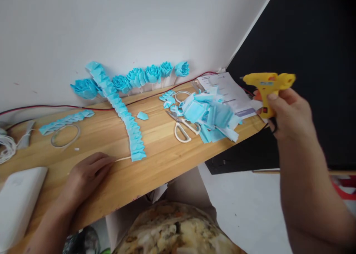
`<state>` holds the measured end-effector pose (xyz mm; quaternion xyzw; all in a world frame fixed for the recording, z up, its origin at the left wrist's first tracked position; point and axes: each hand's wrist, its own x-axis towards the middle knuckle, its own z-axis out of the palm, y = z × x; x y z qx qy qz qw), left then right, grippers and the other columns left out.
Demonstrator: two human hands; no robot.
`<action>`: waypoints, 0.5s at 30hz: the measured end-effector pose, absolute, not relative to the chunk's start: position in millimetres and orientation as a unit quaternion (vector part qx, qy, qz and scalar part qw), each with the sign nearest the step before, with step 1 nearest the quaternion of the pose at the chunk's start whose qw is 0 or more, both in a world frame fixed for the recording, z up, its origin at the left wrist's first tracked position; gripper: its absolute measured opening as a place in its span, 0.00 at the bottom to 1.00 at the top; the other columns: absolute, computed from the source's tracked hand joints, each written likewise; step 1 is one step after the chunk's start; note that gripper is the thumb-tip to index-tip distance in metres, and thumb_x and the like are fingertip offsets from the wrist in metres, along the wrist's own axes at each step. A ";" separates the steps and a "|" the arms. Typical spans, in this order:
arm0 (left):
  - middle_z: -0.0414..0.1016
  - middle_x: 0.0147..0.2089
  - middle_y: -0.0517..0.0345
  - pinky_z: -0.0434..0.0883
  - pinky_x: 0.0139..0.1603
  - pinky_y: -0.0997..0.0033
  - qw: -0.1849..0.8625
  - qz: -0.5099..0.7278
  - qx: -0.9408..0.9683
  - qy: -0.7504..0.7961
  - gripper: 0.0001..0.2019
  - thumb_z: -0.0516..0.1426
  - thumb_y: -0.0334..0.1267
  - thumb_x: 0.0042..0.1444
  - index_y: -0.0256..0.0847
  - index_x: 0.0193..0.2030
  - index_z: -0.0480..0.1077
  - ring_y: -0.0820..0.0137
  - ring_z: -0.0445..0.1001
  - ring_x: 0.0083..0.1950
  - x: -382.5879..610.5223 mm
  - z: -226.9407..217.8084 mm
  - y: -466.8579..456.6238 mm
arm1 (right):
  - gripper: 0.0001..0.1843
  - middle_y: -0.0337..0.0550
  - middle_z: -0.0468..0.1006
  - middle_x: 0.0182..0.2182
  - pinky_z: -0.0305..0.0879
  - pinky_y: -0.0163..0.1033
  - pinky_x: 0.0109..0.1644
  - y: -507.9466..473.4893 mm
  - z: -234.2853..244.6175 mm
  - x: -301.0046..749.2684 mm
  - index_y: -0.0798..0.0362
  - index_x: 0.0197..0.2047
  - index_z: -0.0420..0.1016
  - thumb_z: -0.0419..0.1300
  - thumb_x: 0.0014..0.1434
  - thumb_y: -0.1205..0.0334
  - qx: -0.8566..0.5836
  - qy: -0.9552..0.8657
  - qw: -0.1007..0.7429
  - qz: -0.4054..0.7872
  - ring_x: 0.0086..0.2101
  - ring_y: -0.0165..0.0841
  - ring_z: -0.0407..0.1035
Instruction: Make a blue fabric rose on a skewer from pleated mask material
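Note:
My left hand (89,174) rests low on the wooden table (164,153), its fingers pinched on a thin pale stick (123,159). The stick's far end meets the lower end of a long strip of folded blue paper (122,113), which runs back to the wall. Off the table's right end, my right hand (290,111) holds up a yellow glue gun (264,84) by its handle, nozzle pointing left. A single cut blue piece (142,115) lies right of the strip.
Several blue paper flowers (136,77) lean along the wall. White-handled scissors (182,132) lie beside a heap of blue paper pieces (205,111) and a printed sheet (228,87). At left are a shorter strip (66,122), a tape ring (52,139) and a white box-like object (20,198).

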<state>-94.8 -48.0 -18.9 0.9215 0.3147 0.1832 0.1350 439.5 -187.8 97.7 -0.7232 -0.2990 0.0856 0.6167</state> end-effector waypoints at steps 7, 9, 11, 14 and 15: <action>0.80 0.44 0.63 0.77 0.39 0.71 0.124 0.207 0.916 0.320 0.06 0.56 0.41 0.71 0.53 0.46 0.76 0.68 0.81 0.41 -97.3 -25.0 -46.7 | 0.35 0.67 0.81 0.55 0.63 0.45 0.53 -123.5 46.1 542.1 0.62 0.67 0.74 0.71 0.57 0.64 -0.861 -0.422 0.272 -0.079 0.52 0.41 0.73; 0.80 0.44 0.63 0.78 0.38 0.71 0.117 0.211 0.918 0.315 0.06 0.56 0.39 0.71 0.54 0.47 0.75 0.69 0.81 0.41 -98.7 -27.3 -45.9 | 0.34 0.68 0.80 0.55 0.61 0.46 0.52 -99.4 38.6 553.1 0.62 0.67 0.74 0.70 0.59 0.60 -0.878 -0.423 0.211 -0.081 0.52 0.41 0.73; 0.79 0.45 0.63 0.78 0.39 0.70 0.111 0.212 0.921 0.308 0.06 0.56 0.38 0.71 0.54 0.48 0.74 0.69 0.81 0.42 -99.5 -29.1 -44.9 | 0.34 0.69 0.81 0.54 0.59 0.46 0.48 -79.5 33.7 560.1 0.63 0.67 0.74 0.69 0.60 0.59 -0.885 -0.416 0.193 -0.080 0.48 0.40 0.74; 0.79 0.45 0.61 0.78 0.39 0.70 0.109 0.215 0.923 0.301 0.06 0.56 0.37 0.71 0.52 0.49 0.74 0.68 0.81 0.42 -97.9 -29.0 -45.1 | 0.29 0.70 0.83 0.48 0.58 0.45 0.40 -62.7 28.5 567.2 0.62 0.62 0.80 0.69 0.61 0.57 -0.888 -0.420 0.179 -0.063 0.32 0.32 0.71; 0.79 0.44 0.60 0.77 0.39 0.70 0.110 0.217 0.922 0.300 0.06 0.55 0.37 0.71 0.51 0.48 0.74 0.68 0.80 0.41 -96.5 -27.8 -46.1 | 0.25 0.69 0.85 0.44 0.57 0.45 0.37 -60.7 27.4 568.3 0.62 0.58 0.83 0.68 0.62 0.56 -0.887 -0.424 0.173 -0.054 0.26 0.29 0.67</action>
